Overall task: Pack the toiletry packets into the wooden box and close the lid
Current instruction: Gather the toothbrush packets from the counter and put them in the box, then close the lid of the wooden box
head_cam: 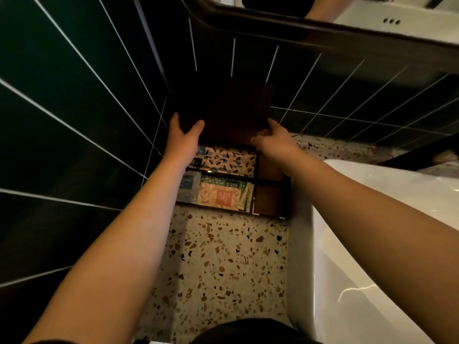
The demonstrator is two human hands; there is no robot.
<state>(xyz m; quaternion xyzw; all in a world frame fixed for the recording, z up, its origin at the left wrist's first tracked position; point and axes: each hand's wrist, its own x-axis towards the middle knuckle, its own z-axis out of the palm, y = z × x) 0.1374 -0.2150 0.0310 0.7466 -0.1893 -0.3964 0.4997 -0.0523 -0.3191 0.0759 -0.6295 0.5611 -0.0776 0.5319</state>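
Observation:
A dark wooden box (270, 214) stands on the terrazzo counter against the tiled wall. Its dark lid (223, 108) is raised at the back, tilted over the box. My left hand (183, 137) grips the lid's left front corner. At the right front edge of the lid, my right hand (273, 140) holds on with its fingers. Inside, patterned toiletry packets (228, 160) fill the rear compartment, and an orange-labelled packet (223, 197) with other packets lies in the front one. The two small right compartments (267, 199) show bare wood.
Dark green tiled walls (74, 120) close in on the left and behind. A white basin (372, 244) sits right of the box. A dark-framed mirror (323, 28) hangs above. Terrazzo counter (223, 264) stretches in front of the box.

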